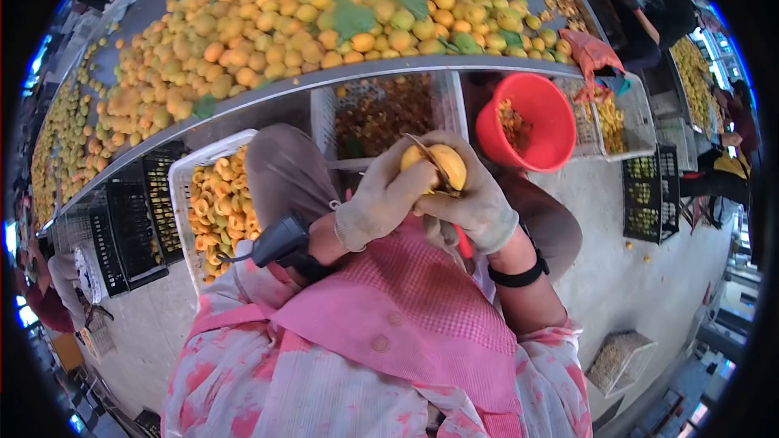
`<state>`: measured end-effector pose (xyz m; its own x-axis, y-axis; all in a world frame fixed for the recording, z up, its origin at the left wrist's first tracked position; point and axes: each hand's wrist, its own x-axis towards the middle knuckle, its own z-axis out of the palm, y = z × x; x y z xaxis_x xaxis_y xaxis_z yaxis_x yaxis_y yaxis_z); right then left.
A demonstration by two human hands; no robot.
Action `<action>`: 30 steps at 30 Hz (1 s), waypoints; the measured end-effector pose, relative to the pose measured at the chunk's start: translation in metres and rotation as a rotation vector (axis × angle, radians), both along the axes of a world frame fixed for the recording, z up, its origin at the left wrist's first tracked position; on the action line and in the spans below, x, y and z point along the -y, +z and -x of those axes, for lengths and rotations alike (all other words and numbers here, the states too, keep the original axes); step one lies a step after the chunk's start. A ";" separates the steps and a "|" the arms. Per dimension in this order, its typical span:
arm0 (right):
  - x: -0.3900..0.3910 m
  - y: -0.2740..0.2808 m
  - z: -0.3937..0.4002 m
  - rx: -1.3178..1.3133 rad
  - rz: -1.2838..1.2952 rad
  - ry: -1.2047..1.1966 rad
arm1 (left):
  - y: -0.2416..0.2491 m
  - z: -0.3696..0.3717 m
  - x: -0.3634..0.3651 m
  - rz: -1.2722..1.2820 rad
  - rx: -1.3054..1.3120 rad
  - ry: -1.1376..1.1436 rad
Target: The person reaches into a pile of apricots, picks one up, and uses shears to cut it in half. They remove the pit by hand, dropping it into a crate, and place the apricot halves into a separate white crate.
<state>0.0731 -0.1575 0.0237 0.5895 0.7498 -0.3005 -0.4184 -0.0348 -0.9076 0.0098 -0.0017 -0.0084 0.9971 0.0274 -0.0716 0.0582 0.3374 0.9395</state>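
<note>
l hand (381,195) + r hand (475,203) gripping apricot (434,164), no txt legible

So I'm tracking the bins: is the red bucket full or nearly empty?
Nearly empty. The red bucket is tipped toward the camera, showing mostly bare red wall, with only a small heap of pieces inside.

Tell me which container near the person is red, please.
The round bucket, just right of the gloved hands. It is the only red one; the crate of halved fruit at the left is white, and the crates beside it are black.
</note>
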 end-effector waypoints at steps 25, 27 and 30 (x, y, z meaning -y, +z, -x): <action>-0.023 -0.055 0.004 0.111 -0.145 -0.246 | -0.029 -0.012 0.000 -0.015 -0.060 0.148; -0.019 -0.054 0.001 0.078 -0.125 -0.230 | -0.020 -0.011 -0.010 -0.020 -0.103 0.060; -0.019 -0.049 -0.004 0.023 -0.127 -0.166 | -0.027 -0.014 -0.021 -0.129 -0.112 -0.046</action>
